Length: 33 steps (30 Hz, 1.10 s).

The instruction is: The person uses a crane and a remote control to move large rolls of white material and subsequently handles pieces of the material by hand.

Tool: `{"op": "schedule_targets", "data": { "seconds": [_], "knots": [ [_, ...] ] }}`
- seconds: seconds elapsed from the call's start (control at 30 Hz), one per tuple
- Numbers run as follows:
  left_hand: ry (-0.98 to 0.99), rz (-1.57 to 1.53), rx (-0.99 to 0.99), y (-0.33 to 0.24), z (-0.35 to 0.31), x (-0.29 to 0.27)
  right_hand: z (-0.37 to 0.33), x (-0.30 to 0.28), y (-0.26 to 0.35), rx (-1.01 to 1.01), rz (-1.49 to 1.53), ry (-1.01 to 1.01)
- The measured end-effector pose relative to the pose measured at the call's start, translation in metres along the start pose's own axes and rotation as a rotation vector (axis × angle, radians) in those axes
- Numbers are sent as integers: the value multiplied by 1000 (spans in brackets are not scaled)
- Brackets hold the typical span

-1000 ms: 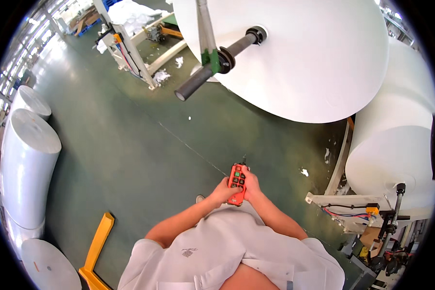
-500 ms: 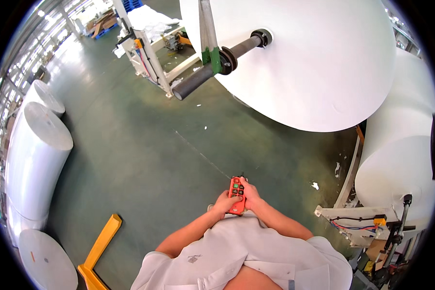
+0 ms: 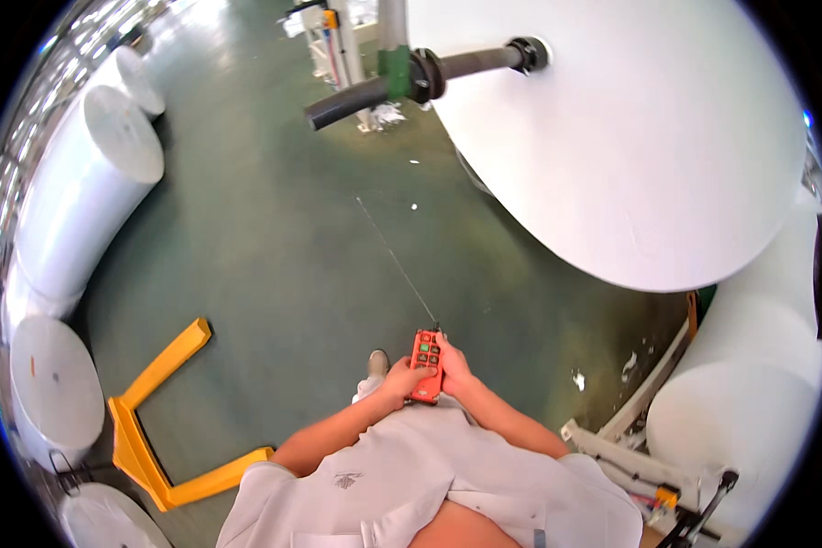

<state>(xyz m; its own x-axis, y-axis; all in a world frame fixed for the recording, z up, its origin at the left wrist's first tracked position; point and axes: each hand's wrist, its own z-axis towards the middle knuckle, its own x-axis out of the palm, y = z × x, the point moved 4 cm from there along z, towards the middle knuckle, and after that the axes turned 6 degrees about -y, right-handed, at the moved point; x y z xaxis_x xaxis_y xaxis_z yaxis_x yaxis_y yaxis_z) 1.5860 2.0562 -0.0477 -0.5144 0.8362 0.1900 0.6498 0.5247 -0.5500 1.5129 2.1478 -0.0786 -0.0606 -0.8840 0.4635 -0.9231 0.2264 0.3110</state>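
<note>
A red handheld remote control (image 3: 425, 388) with several buttons is held in front of my waist. My left hand (image 3: 396, 380) grips its left side, with the thumb across the lower buttons. Around its right edge close the fingers of my right hand (image 3: 457, 367); some are hidden behind it. Ahead and to the right is a huge white paper roll (image 3: 630, 155) with a dark metal shaft (image 3: 347, 102) sticking out of its core. A grey strap with a green sleeve (image 3: 395, 73) loops round that shaft beside a black collar.
White rolls (image 3: 82, 210) line the left side. A yellow forked frame (image 3: 142, 457) lies on the floor at lower left. To the right, another roll (image 3: 721, 438) sits by a white machine arm (image 3: 612, 452). Paper scraps (image 3: 579, 380) dot the green floor.
My view has shifted and turned, so the big roll shows lower and farther right. More of the yellow frame shows, and one shoe has come into sight. Both hands keep hold of the remote control.
</note>
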Motion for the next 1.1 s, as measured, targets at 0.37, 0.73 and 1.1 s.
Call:
{"op": "schedule_targets", "data": {
  "seconds": [0.37,0.73,1.1],
  "knots": [
    [-1,-183,70,-1,-8,-78,24,63,-40,30,-213,115],
    [-97,-491,151,-12,-23,-258,83,218,-155,122,-473,234],
    [-276,-681,155,-40,32,-384,194,323,-198,209,-791,268]
  ]
}}
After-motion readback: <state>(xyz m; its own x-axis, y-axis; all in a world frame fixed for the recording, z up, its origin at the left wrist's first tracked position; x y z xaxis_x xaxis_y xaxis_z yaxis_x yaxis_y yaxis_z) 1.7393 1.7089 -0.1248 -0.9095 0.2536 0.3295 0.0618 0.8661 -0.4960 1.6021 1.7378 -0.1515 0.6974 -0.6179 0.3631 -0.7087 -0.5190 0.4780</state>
